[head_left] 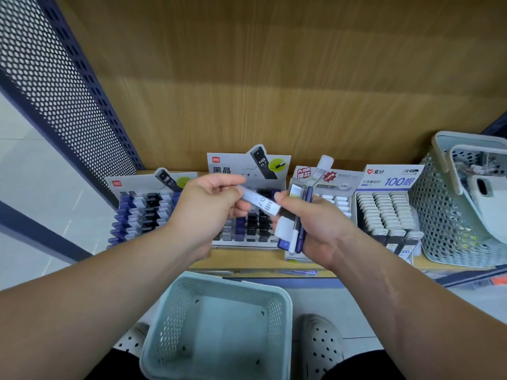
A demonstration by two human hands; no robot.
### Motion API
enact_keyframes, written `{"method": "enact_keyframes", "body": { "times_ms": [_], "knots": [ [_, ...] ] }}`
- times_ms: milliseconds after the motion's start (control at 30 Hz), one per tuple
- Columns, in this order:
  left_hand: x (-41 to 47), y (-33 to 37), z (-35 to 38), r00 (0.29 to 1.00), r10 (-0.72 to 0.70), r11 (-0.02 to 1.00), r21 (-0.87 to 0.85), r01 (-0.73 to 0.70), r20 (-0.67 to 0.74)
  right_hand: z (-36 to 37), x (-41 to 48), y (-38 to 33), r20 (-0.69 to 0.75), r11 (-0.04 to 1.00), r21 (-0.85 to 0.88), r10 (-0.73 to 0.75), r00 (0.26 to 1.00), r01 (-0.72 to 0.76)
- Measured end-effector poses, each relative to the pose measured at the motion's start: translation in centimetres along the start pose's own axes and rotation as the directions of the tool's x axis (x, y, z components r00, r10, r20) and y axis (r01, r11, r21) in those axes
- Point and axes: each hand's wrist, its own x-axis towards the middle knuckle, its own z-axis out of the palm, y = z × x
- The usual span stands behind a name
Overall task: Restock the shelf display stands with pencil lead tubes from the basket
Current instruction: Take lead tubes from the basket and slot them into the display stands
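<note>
My left hand pinches one end of a pale lead tube marked HB 0.7. The tube's other end lies against my right hand, which grips a bundle of several tubes, white and dark blue. Both hands hover in front of the middle display stand, which holds rows of blue, black and grey tubes. A similar stand sits to its left. Below my arms stands a pale green basket, and nothing shows inside it.
Two more stands sit to the right: one with white tubes, one labelled 100. A second perforated basket holding other things stands at the shelf's right end. A perforated metal panel closes the left side. My shoes flank the lower basket.
</note>
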Motion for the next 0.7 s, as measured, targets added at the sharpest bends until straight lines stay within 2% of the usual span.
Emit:
{"method": "enact_keyframes", "body": {
  "times_ms": [167, 267, 367, 467, 533, 700],
  "knots": [
    [-0.1, 0.1, 0.2, 0.998, 0.037, 0.999, -0.021, -0.039, -0.052, -0.1, -0.1, -0.7, 0.004, 0.989, 0.137, -0.05, 0.999, 0.049],
    [-0.2, -0.3, 0.1, 0.995, 0.1, 0.992, 0.079, -0.097, -0.026, -0.4, -0.1, -1.0, 0.004, 0.99, 0.129, -0.049, 0.999, 0.048],
    [-0.2, -0.8, -0.1, 0.978, 0.154, 0.936, 0.296, -0.191, 0.144, -0.5, 0.2, -0.9, -0.003, 0.995, 0.085, -0.054, 0.999, 0.054],
    [-0.3, -1.4, -0.3, 0.931, 0.119, 0.863, 0.427, -0.268, 0.345, -0.6, 0.5, -0.6, -0.009, 0.999, -0.01, -0.046, 0.999, 0.046],
    [-0.2, -1.7, -0.2, 0.912, 0.105, 0.833, 0.466, -0.299, 0.397, -0.8, 0.6, -0.3, -0.009, 0.998, -0.048, -0.027, 1.0, 0.026],
    [0.7, -1.8, 0.2, 0.907, 0.056, 0.788, 0.54, -0.296, 0.417, -1.7, 0.6, 0.0, 0.006, 0.998, -0.064, 0.021, 1.0, -0.021]
  ]
}}
